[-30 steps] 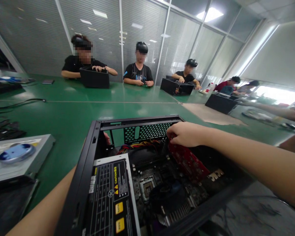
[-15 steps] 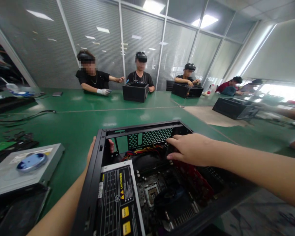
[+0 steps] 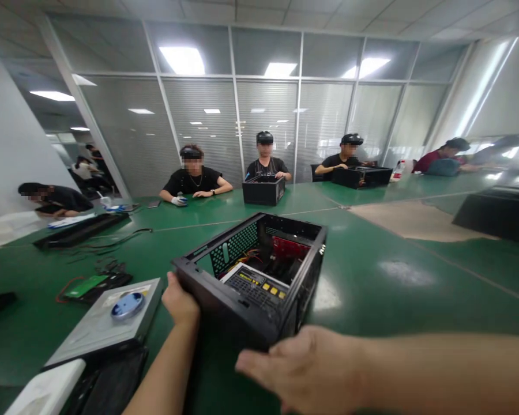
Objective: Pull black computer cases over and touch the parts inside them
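Observation:
A black computer case (image 3: 246, 311) lies open-topped on the green table, turned at an angle before me. Inside it are a power supply (image 3: 259, 285) with a yellow-marked label, coloured wires and a red card (image 3: 290, 248). My left hand (image 3: 179, 300) grips the case's left corner, part of its fingers hidden. Close to the near right corner, my right hand (image 3: 303, 366) has its fingers stretched out toward the left, slightly blurred; whether it touches the case I cannot tell.
To the left lie a silver disc drive (image 3: 108, 317) with a round blue-and-clear item (image 3: 127, 305) on it, a green circuit board (image 3: 89, 285) and cables. Across the table (image 3: 372, 276), several people sit, some with black cases (image 3: 263, 190). Brown paper (image 3: 415, 219) lies at right.
My right hand has left the case's interior and come to its near corner. The case has turned and appears farther off. My view has lifted and shifted left.

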Available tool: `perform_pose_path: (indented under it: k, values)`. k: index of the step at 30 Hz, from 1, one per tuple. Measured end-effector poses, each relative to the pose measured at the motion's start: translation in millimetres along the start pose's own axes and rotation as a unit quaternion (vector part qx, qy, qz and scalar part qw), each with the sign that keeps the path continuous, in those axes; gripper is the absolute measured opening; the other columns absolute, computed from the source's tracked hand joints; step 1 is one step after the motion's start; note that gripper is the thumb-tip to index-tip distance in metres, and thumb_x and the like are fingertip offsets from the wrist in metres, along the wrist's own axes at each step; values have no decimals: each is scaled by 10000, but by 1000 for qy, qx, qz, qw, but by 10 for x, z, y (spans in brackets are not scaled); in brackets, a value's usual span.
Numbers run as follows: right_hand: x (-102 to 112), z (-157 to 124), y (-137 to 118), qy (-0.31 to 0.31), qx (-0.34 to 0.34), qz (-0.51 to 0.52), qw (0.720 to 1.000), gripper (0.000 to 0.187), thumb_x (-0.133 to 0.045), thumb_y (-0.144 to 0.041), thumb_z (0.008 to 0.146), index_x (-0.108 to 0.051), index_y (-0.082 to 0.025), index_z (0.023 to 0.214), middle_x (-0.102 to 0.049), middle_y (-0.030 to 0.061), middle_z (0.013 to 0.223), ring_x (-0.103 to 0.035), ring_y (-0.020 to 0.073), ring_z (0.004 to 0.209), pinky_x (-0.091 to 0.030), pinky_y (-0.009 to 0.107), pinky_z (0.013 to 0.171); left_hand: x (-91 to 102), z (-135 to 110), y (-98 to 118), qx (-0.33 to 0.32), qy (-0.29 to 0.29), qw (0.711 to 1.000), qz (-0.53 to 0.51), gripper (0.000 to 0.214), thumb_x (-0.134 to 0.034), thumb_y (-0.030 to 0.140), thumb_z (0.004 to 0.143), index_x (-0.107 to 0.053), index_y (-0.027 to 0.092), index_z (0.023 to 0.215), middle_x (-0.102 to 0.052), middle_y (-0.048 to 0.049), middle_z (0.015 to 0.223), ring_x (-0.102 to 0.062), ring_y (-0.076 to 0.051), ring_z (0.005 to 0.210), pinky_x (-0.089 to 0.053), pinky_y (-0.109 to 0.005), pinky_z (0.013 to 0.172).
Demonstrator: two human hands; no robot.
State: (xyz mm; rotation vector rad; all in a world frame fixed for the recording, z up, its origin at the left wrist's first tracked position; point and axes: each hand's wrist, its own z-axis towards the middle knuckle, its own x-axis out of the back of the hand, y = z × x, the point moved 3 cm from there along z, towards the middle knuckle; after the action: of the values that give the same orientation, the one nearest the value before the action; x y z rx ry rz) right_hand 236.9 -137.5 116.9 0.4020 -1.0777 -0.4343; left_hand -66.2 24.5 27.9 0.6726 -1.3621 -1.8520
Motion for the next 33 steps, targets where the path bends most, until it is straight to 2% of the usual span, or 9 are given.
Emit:
perform_pose_path:
  k: [4, 6, 8, 10, 13, 17, 23, 28, 33]
  values:
    - [-709, -349, 819, -89, 43, -11, 995, 528, -428, -137, 932, -509, -151, 1454, -411, 6, 1581, -291, 79, 1487, -241, 260, 1198, 61, 87, 12, -42, 85, 994, 59, 434, -358, 455, 983, -627, 121, 1049, -626, -128, 1012, -556, -280, 1064, -406, -471, 1013]
    - [-1058, -316, 1304, -178, -77, 78, 978, 628, -451, -88, 902, -442, -256, 1507, -354, -58, 1607, -241, 89, 1509, -151, 320, 1239, 47, 70, 40, -88, 94, 986, 105, 426, -415, 427, 972, -548, 142, 1259, -565, -160, 1237, -480, -301, 1219, -323, -512, 1098]
    - [-1402, -125, 1704, -263, -233, 139, 926, 659, -481, -36, 858, -522, -339, 1441, -423, -90, 1569, -262, 155, 1511, -119, 408, 1246, -1, 24, 69, -154, 56, 974, 159, 495, -426, 448, 978, -459, 164, 1383, -502, -174, 1343, -434, -310, 1289, -289, -533, 1127]
    - [-1675, 175, 1923, -291, -339, 145, 883, 544, -522, -51, 851, -637, -278, 1331, -509, 11, 1519, -310, 273, 1489, -113, 533, 1221, -68, -26, 68, -211, -18, 959, 191, 518, -399, 480, 991, -438, 170, 1404, -498, -173, 1350, -448, -308, 1288, -310, -529, 1124]
    - [-1899, 576, 1896, -259, -400, 143, 868, 371, -564, -209, 911, -674, -128, 1256, -537, 194, 1460, -410, 379, 1407, -103, 647, 1170, -143, -38, 2, -234, -96, 951, 178, 492, -413, 493, 978, -474, 177, 1350, -514, -155, 1306, -514, -294, 1211, -373, -492, 1099]
    - [-1869, 497, 1458, -207, -423, 181, 864, 410, -556, -413, 944, -659, -157, 1246, -556, 186, 1437, -515, 340, 1315, -131, 617, 1171, -228, 39, -124, -206, -127, 960, 142, 464, -429, 490, 957, -517, 166, 1276, -532, -149, 1231, -563, -274, 1094, -443, -450, 1041]
    - [-1336, -572, 947, -165, -516, 227, 809, 403, -528, -417, 954, -614, -212, 1290, -630, 137, 1357, -570, 286, 1255, -223, 587, 1126, -373, 13, -220, -170, -187, 961, 111, 456, -477, 502, 938, -558, 162, 1231, -557, -119, 1154, -579, -247, 1003, -483, -418, 956]
    - [-966, -1239, 699, -69, -598, 273, 750, 354, -544, -398, 939, -635, -214, 1228, -689, 108, 1201, -617, 255, 1143, -349, 508, 1062, -400, -9, -242, -155, -232, 955, 102, 469, -484, 528, 924, -579, 159, 1199, -593, -103, 1106, -617, -224, 900, -508, -403, 883]
    - [-941, -1522, 800, 54, -636, 311, 704, 319, -568, -360, 914, -654, -192, 1171, -701, 99, 1118, -651, 232, 1026, -473, 418, 955, -407, -34, -244, -153, -281, 938, 137, 495, -500, 558, 895, -574, 159, 1179, -622, -92, 1066, -623, -226, 856, -513, -390, 826]
